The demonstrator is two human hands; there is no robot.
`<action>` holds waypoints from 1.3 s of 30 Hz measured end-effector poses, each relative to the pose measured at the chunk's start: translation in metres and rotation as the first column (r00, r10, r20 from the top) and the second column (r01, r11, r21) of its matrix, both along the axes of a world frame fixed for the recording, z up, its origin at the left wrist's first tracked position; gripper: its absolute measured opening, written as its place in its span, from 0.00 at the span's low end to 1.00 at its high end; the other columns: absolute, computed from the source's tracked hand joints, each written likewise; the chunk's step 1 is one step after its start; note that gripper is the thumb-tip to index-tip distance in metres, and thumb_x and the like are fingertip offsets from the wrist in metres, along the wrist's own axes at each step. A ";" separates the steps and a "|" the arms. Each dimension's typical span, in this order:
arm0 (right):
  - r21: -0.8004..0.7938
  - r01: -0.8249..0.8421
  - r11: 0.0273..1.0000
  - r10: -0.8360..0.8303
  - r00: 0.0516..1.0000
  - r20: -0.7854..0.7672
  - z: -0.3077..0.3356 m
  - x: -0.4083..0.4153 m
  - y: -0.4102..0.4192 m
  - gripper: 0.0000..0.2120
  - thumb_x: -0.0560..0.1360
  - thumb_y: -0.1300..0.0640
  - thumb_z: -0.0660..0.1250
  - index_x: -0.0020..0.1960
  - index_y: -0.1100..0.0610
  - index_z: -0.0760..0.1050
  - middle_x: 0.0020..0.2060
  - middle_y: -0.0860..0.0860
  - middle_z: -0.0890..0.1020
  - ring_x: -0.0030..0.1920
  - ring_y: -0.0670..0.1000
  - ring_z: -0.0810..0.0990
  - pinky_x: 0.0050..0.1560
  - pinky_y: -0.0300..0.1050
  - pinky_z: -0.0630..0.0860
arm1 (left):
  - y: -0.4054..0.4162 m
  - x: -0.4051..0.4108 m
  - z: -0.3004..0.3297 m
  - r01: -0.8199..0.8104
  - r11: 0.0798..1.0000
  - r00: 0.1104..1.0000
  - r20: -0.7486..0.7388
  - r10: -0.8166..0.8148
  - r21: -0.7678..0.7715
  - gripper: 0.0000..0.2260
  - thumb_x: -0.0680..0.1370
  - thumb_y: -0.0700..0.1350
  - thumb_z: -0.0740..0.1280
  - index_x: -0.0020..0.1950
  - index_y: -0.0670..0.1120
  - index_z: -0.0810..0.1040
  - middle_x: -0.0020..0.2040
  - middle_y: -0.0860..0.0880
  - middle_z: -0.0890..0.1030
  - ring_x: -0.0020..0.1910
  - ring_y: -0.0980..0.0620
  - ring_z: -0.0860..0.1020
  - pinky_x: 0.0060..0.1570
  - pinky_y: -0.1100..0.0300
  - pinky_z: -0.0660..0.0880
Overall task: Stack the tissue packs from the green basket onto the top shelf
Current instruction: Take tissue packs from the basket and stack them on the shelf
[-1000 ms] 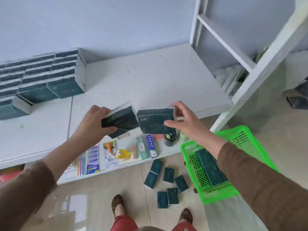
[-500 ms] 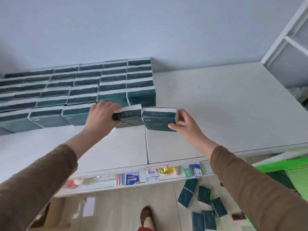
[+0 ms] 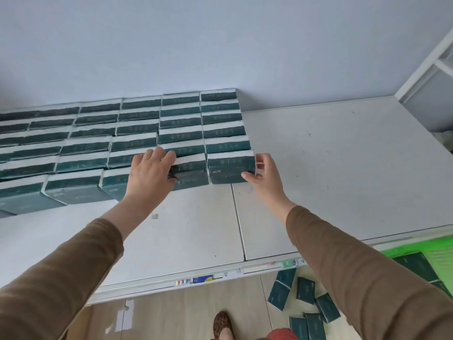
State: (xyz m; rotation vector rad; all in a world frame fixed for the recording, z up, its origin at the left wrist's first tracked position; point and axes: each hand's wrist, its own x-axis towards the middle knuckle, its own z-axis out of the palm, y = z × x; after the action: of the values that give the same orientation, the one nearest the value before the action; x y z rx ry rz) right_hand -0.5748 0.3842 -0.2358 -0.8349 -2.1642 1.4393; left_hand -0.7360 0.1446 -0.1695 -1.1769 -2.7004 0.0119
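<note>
Dark green tissue packs with white edges stand in several tight rows (image 3: 137,133) on the white top shelf (image 3: 331,168), against the wall at the left. My left hand (image 3: 149,173) grips one pack (image 3: 191,173) at the front of the rows. My right hand (image 3: 263,175) grips a second pack (image 3: 228,168) right beside it, at the right end of the front row. Both packs rest against the stacked rows. The green basket (image 3: 416,251) shows at the lower right, with dark packs (image 3: 416,266) inside it.
Several loose tissue packs (image 3: 304,298) lie on the wooden floor below the shelf. A lower shelf edge (image 3: 201,279) holds small coloured items. A white frame (image 3: 426,62) rises at the far right. My shoe (image 3: 221,325) is at the bottom.
Both hands moved forward and up, carrying the two packs from mid-air above the shelf front to the front row of the stack, where they now sit against it.
</note>
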 end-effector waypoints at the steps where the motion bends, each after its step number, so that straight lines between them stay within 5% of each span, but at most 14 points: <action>1: 0.035 0.030 0.999 -0.030 0.999 0.010 -0.001 -0.003 -0.002 0.19 0.72 0.57 0.76 0.58 0.52 0.70 0.54 0.48 0.74 0.54 0.48 0.76 0.53 0.42 0.76 | 0.001 -0.001 -0.001 0.007 1.000 1.000 -0.002 -0.007 -0.001 0.20 0.69 0.49 0.76 0.56 0.48 0.72 0.52 0.47 0.74 0.52 0.43 0.72 0.55 0.47 0.70; 4: 0.058 0.071 0.996 -0.073 0.997 0.032 -0.003 -0.010 -0.007 0.17 0.71 0.56 0.76 0.53 0.51 0.70 0.46 0.48 0.76 0.43 0.46 0.77 0.41 0.36 0.70 | 0.003 0.000 -0.002 0.016 1.000 1.000 -0.001 -0.016 -0.009 0.21 0.69 0.48 0.76 0.55 0.47 0.71 0.51 0.47 0.74 0.51 0.43 0.71 0.54 0.47 0.71; 8: -0.015 0.071 0.997 -0.070 0.996 0.053 -0.004 0.001 -0.009 0.20 0.72 0.54 0.75 0.56 0.51 0.67 0.44 0.49 0.80 0.42 0.45 0.79 0.38 0.36 0.69 | 0.005 0.012 0.000 0.002 1.000 0.999 -0.039 -0.002 0.002 0.24 0.67 0.52 0.77 0.56 0.47 0.71 0.52 0.47 0.72 0.50 0.43 0.71 0.54 0.47 0.68; 15: 0.174 0.059 0.983 -0.074 0.994 0.078 0.016 0.088 0.009 0.17 0.75 0.53 0.72 0.60 0.47 0.69 0.48 0.44 0.77 0.46 0.44 0.77 0.44 0.36 0.72 | 0.064 0.090 0.003 0.219 0.958 0.974 0.015 -0.225 0.184 0.25 0.72 0.55 0.72 0.64 0.47 0.71 0.59 0.48 0.73 0.57 0.43 0.71 0.58 0.47 0.70; 25: 0.288 0.152 0.945 -0.199 0.970 0.141 0.014 0.302 0.060 0.12 0.77 0.55 0.67 0.60 0.48 0.71 0.49 0.43 0.76 0.49 0.45 0.76 0.53 0.47 0.77 | 0.180 0.277 -0.027 0.478 0.853 0.838 0.181 -0.515 0.212 0.22 0.73 0.52 0.72 0.65 0.49 0.73 0.61 0.49 0.75 0.62 0.45 0.71 0.59 0.49 0.69; 33: 0.158 0.289 0.944 -0.321 0.913 0.253 -0.064 0.504 0.155 0.10 0.77 0.57 0.67 0.57 0.50 0.73 0.48 0.44 0.76 0.48 0.47 0.76 0.52 0.48 0.76 | 0.311 0.471 -0.090 0.647 0.722 0.647 0.325 -0.690 0.244 0.20 0.73 0.48 0.71 0.63 0.47 0.75 0.60 0.50 0.75 0.60 0.45 0.71 0.57 0.51 0.72; 39: -0.004 0.319 0.948 -0.250 0.750 0.613 -0.169 0.613 0.231 0.20 0.77 0.55 0.70 0.67 0.57 0.70 0.56 0.52 0.76 0.56 0.54 0.77 0.56 0.49 0.74 | 0.409 0.573 -0.207 0.742 0.667 0.535 0.544 -0.647 0.064 0.21 0.75 0.47 0.70 0.67 0.45 0.73 0.65 0.46 0.74 0.64 0.44 0.70 0.63 0.51 0.67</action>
State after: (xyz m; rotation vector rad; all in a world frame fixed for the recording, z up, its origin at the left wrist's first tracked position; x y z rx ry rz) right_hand 0.0381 0.6149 -0.4047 -1.7952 -2.2429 1.2439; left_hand -0.1631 0.5536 -0.3763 -2.5952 -2.3912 -0.2292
